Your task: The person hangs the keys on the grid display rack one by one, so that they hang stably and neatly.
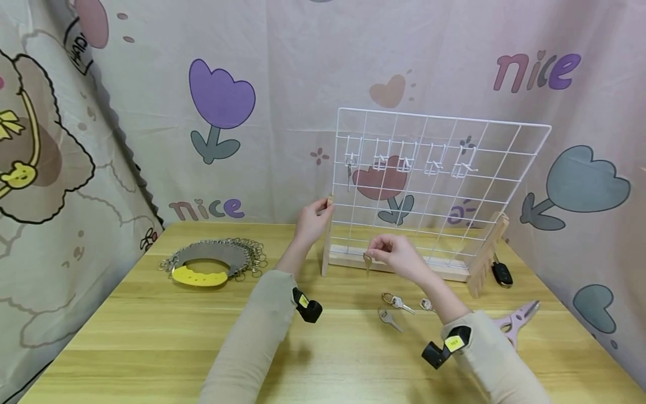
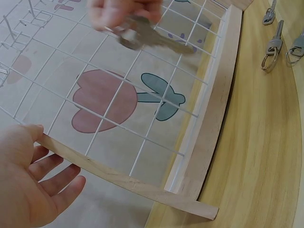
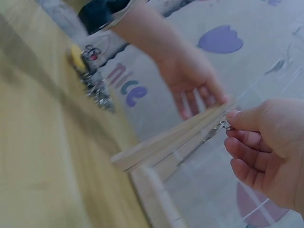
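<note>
Just under right hand's [image 1: 400,257] fingertips [image 3: 233,114], key [image 1: 368,262]

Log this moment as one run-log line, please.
left hand: grips wooden side post | right hand: pinches key above table | leftmost hook: hanging key | on table: loose keys

Wooden table [image 1: 146,342], grid rack [image 1: 449,273], keys [image 1: 397,303], scissors [image 1: 516,321], fob [image 1: 502,274]

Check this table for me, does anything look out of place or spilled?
Nothing looks spilled. Slightly odd: the black car key lies by the right end of the rack, apart from the loose keys in front.
</note>
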Motion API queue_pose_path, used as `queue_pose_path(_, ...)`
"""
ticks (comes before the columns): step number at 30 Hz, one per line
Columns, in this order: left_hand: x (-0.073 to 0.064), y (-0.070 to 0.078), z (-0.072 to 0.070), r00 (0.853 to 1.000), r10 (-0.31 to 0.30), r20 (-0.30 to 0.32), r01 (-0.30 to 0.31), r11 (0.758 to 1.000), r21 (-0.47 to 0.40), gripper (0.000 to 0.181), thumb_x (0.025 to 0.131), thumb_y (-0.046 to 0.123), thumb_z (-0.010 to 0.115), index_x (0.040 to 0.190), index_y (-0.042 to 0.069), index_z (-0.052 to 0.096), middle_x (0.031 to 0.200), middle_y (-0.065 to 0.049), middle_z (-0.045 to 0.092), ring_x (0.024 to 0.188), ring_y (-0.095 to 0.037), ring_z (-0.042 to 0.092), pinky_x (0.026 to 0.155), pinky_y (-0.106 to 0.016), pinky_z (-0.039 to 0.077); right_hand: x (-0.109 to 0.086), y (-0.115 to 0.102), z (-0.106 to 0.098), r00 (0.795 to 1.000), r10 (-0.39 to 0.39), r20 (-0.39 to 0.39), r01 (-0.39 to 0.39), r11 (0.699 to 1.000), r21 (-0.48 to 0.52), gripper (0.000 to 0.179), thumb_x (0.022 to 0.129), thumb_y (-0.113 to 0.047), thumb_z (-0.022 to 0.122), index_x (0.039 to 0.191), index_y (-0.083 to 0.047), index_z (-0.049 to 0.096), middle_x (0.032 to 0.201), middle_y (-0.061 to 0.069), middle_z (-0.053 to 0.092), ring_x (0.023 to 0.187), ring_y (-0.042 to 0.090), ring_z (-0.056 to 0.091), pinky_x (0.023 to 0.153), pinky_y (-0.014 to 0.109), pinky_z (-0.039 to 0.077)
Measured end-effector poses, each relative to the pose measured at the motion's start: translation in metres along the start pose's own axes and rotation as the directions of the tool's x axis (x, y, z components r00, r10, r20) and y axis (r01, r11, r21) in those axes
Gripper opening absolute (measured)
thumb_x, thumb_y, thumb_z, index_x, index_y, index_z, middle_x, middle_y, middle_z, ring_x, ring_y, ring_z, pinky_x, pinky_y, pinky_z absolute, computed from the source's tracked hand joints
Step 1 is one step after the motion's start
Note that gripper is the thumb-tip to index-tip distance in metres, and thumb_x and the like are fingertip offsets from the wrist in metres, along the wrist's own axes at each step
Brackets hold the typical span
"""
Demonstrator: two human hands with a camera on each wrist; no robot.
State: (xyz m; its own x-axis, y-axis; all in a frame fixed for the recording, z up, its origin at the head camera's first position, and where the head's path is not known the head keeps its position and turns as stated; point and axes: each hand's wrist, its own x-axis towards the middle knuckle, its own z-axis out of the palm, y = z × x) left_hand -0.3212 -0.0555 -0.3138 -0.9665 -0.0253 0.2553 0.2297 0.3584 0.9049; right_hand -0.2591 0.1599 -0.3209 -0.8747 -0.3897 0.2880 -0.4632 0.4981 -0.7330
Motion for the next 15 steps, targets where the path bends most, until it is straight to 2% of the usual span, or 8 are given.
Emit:
queue_pose_path(7, -0.001, 0.001, 0.000, 1.000, -0.003, 0.004, 0.003, 1.000, -0.015, 0.045, 0.095, 0.028, 0.053, 0.134, 0.008, 0.049, 0.133, -0.009, 0.052, 0.123, -0.026, 0.046, 0.099, -0.038, 0.040, 0.007, -0.026, -0.024, 0.994, -0.062, -0.093, 0.061, 0.998, -0.015, 0.008, 0.087, -0.005, 0.063, 0.088, 0.003, 0.063, 0.072, 0.006, 0.059, 0.058, 0.011, 0.043, 0.051, 0.021, 0.036)
queue_pose_path(15, 0.000, 0.000, 0.000, 1.000, 0.015, 0.002, -0.015, 1.000, -0.005, 0.044, 0.095, 0.029, 0.053, 0.133, 0.007, 0.051, 0.131, -0.010, 0.054, 0.120, -0.026, 0.048, 0.098, -0.038, 0.040, 0.015, -0.055, -0.050, 0.977, -0.113, -0.181, 0.103, 0.992, -0.066, 0.011, 0.089, -0.010, 0.063, 0.089, 0.000, 0.063, 0.078, 0.010, 0.060, 0.062, 0.015, 0.044, 0.052, 0.023, 0.036)
